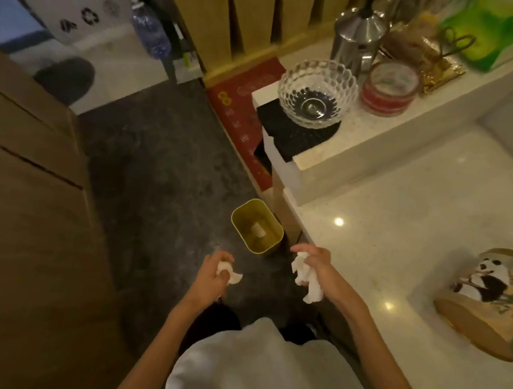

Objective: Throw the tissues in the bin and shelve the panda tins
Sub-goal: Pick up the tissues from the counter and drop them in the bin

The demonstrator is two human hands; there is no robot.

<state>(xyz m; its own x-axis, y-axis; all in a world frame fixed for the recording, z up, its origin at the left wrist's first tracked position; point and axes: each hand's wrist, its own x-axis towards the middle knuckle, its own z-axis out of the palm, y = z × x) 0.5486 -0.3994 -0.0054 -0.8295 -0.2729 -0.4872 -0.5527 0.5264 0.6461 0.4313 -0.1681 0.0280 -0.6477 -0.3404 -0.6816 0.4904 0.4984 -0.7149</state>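
A small yellow-green bin (pixel 244 215) stands on the dark floor beside the counter, with a white scrap lying inside it. My left hand (pixel 213 275) is closed around a crumpled white tissue (pixel 233 274), just short of the bin and to its left. My right hand (pixel 317 265) grips a larger crumpled tissue (pixel 307 278) that hangs below the fingers, near the bin's right side. A round panda tin (pixel 492 302) lies tilted on the white counter at the right edge.
On the raised ledge (pixel 375 145) stand a glass bowl (pixel 318 93) on a black mat, a red-banded round tin (pixel 389 88), a steel pot (pixel 358 36) and a green bag (pixel 489 31). Wooden cabinets (pixel 24 206) line the left side. A water bottle (pixel 150 28) stands far back.
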